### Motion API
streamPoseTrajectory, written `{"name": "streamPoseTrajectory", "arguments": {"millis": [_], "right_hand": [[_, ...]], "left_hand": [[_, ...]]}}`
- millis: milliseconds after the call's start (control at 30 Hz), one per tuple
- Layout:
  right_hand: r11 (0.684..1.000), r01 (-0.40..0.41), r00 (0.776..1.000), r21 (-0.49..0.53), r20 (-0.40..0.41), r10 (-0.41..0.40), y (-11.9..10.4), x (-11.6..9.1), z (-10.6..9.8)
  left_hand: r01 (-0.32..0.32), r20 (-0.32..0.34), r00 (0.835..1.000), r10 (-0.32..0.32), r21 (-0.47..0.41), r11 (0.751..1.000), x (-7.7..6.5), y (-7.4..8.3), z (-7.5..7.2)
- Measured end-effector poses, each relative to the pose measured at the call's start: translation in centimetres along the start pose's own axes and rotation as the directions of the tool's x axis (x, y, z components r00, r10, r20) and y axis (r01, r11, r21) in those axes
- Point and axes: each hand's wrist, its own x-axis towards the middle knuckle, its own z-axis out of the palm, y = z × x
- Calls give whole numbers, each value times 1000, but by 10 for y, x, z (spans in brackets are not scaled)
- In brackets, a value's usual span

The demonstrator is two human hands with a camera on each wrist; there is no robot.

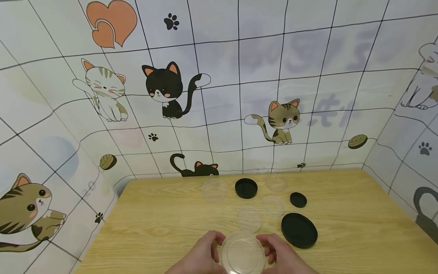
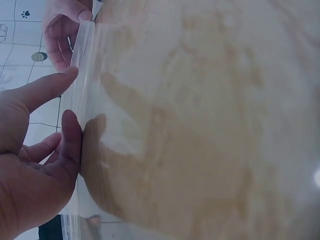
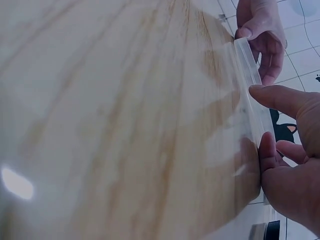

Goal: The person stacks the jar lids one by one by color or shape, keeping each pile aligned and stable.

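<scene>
At the near side of the table point(image 1: 154, 220), a person holds up a clear disc point(image 1: 243, 255), glassy and stiff-looking, with a ridged rim and a fine ring moulded inside its edge. The left hand point(image 1: 202, 255) is partly closed, thumb and fingers bent to pinch the rim at one side; the right hand point(image 1: 283, 257) does the same opposite, its lower fingers curled in. Light glints off the smooth face, and wood grain and finger shapes show blurrily across it. I cannot tell whether the lower edge touches the wood.

The tabletop is pale yellow, with a streaky grain. Just beyond the disc lies a thin, see-through round point(image 1: 249, 219), almost lost against the wood; three more clear circles point(image 1: 214, 190) are spread behind it. Among them sits a black dish point(image 1: 246, 188), round and shallow with a raised rim. To the right lie a small black disc point(image 1: 298, 199) and, nearer, a large black plate point(image 1: 299, 230), matt and thin-edged. The backdrop point(image 1: 222, 57) is pale, its black grid lines rippling around printed cartoon cats.
</scene>
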Motion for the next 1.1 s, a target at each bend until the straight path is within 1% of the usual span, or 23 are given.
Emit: {"name": "streamPoseTrajectory", "arguments": {"millis": [100, 267, 333, 400, 533, 633, 800, 900, 1033, 1100], "right_hand": [[1000, 4, 1000, 1, 9, -4, -1, -1, 0], [999, -27, 999, 24, 33, 26, -7, 0, -2], [1000, -22, 999, 16, 30, 21, -10, 1, -4], [1000, -10, 1000, -7, 22, 10, -15, 3, -8], [996, 71, 997, -57, 20, -70, -34, 15, -17], [989, 127, 992, -77, 9, -127, -49, 32, -23], [976, 191, 980, -101, -43, -196, -64, 73, -30], [969, 223, 971, -105, -64, -230, -68, 97, -35], [971, 210, 972, -111, -84, -220, -74, 126, -42], [974, 193, 975, -119, -89, -204, -76, 138, -43]], "left_hand": [[-13, 21, 1000, 13, -15, 1000, -1, -2, -4], [-19, 65, 998, 25, -88, 996, -1, -4, -16], [-28, 59, 998, 34, -92, 995, 0, -5, -23], [-54, 41, 998, 57, -76, 996, 3, -5, -31], [-102, -5, 995, 102, -25, 994, 12, -5, -51], [-117, -56, 992, 116, -11, 993, 21, -6, -69], [-110, -144, 985, 99, -70, 991, 31, -6, -92], [-120, -180, 979, 100, -107, 987, 35, -1, -99], [-144, -225, 968, 115, -116, 983, 41, 9, -103], [-144, -255, 961, 109, -126, 981, 43, 13, -106]]}}
